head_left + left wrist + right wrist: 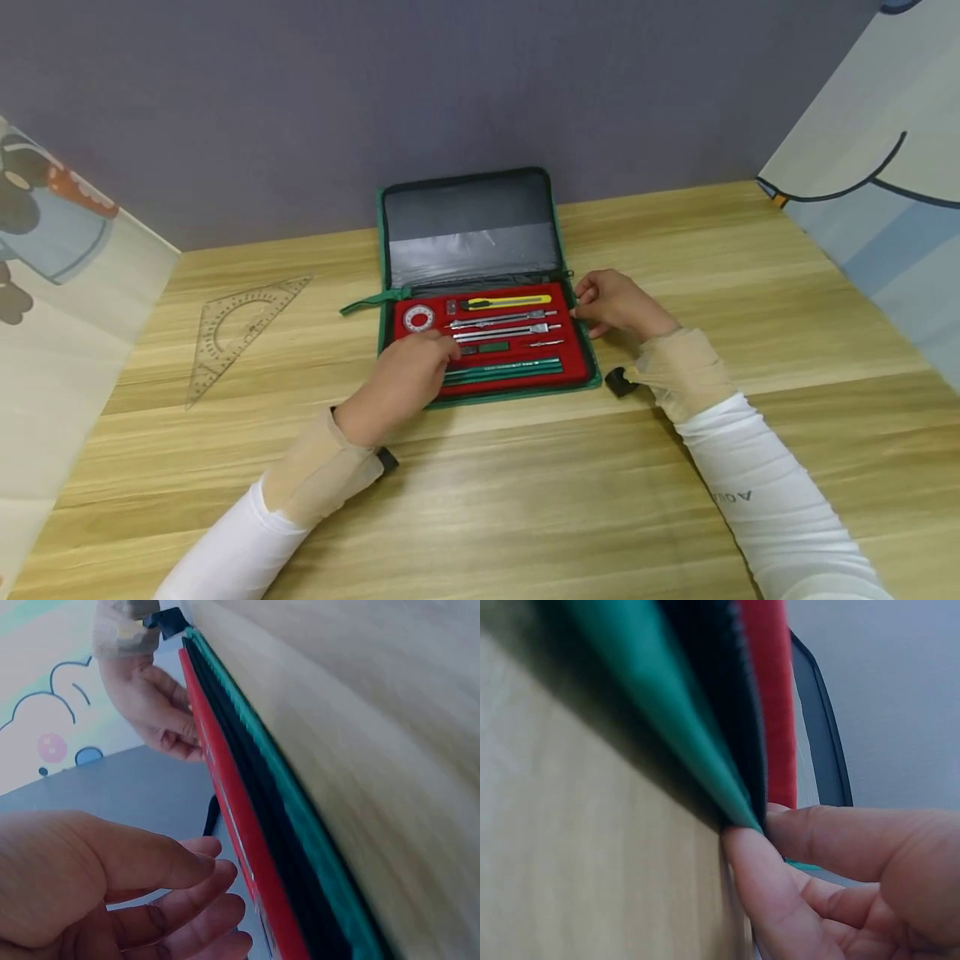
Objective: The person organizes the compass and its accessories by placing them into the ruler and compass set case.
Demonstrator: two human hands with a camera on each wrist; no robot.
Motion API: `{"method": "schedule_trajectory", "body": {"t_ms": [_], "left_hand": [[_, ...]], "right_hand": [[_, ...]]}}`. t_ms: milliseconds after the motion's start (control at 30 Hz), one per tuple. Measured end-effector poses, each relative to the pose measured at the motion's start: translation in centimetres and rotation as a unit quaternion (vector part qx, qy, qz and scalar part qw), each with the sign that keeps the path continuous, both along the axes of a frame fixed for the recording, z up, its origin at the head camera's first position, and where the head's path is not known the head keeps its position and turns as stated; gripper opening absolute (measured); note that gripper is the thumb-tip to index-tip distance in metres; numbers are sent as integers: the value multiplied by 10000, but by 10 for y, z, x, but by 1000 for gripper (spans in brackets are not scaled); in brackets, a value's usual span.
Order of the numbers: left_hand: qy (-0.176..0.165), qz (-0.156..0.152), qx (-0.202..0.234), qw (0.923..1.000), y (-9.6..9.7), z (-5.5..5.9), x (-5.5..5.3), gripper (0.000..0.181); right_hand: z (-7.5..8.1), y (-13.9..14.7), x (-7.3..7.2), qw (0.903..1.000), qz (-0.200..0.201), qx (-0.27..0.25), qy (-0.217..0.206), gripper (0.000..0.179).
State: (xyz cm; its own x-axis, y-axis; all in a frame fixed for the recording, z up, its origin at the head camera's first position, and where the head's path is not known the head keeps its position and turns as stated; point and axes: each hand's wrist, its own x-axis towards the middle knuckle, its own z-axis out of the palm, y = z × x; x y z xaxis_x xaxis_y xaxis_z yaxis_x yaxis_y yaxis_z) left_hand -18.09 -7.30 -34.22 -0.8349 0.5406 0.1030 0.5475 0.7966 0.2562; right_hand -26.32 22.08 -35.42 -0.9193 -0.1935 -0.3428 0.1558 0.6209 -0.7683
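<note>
A green zip case (594,371) lies unfolded with its dark lid (468,204) raised against the wall. Its red insert (576,354) holds a yellow utility knife (525,300), metal compasses (506,332), green pencils (525,367) and a white ring-shaped piece (408,318). My right hand (617,304) pinches the case's right edge; in the right wrist view thumb (761,877) and forefinger grip the green border. Over the insert's left part hovers my left hand (408,371), fingers loosely bent and nothing visible between them. It covers the pencils' left ends.
A transparent set square (206,362) with a protractor cutout lies left of the case on the wooden table (510,500). A grey wall (300,125) stands behind the case. A green strap (375,301) sticks out at its left side.
</note>
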Motion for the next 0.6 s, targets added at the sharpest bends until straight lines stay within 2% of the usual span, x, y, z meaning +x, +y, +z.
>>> {"method": "schedule_trajectory", "body": {"t_ms": [133,300,600], "left_hand": [[35,138,132,9998,-13,1,-3,15],[70,466,320,9984,-33,4,-6,15],[-6,1134,385,9928,-84,14,-14,18]], "right_hand": [[-1,0,0,10000,45,-1,52,31],[-2,0,1,9999,55,-61,114,32],[-1,1,2,9999,68,-42,110,35]]}}
